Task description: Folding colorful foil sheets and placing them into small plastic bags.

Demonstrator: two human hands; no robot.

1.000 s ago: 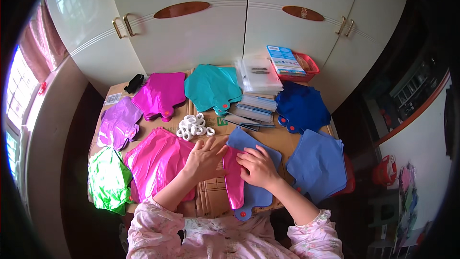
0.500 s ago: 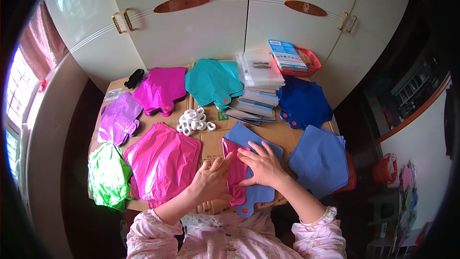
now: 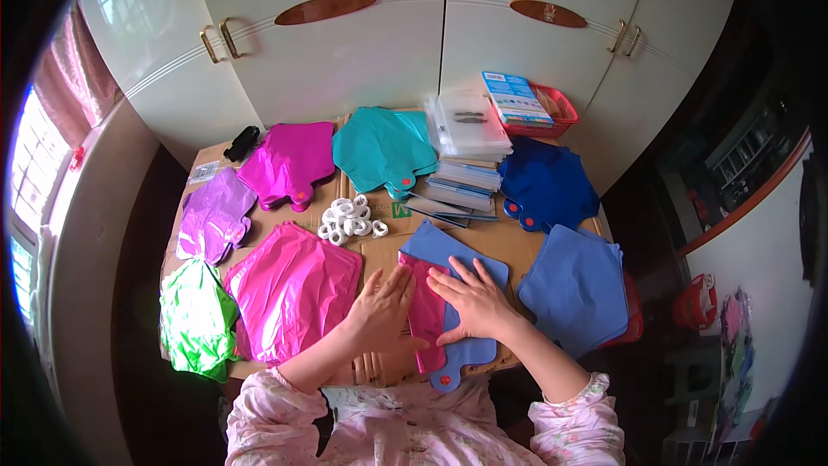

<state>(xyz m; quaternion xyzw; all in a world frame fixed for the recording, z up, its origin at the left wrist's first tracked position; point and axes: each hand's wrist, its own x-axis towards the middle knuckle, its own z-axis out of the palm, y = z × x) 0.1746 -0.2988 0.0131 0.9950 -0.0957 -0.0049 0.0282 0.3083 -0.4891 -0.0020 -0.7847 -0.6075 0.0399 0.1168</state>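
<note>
A folded pink foil balloon [image 3: 424, 328] lies as a narrow strip over a flat blue foil balloon [image 3: 473, 352], whose rounded tab with a red dot points toward me. My left hand [image 3: 385, 315] rests at the strip's left edge, fingers stretched and thumb out toward its near part. Spread wide, my right hand [image 3: 474, 300] lies with its fingertips on the strip's right side and on the blue foil. Both hands are open and grip nothing. To the left is a larger flat pink foil balloon [image 3: 293, 293]; to the right, a stack of blue foil balloons [image 3: 573, 289].
Around the cardboard-covered table [image 3: 379, 250] lie green [image 3: 197, 319], purple [image 3: 214, 216], magenta [image 3: 289, 160], teal [image 3: 384, 148] and dark blue [image 3: 549, 185] foil balloons. White rings [image 3: 348, 220], cards [image 3: 461, 185], clear bags [image 3: 466, 125] and a red basket [image 3: 561, 116] sit farther back.
My left hand's fingers have straightened and shifted slightly right along the pink strip. The strip looks flatter and less shiny. My right hand has barely moved.
</note>
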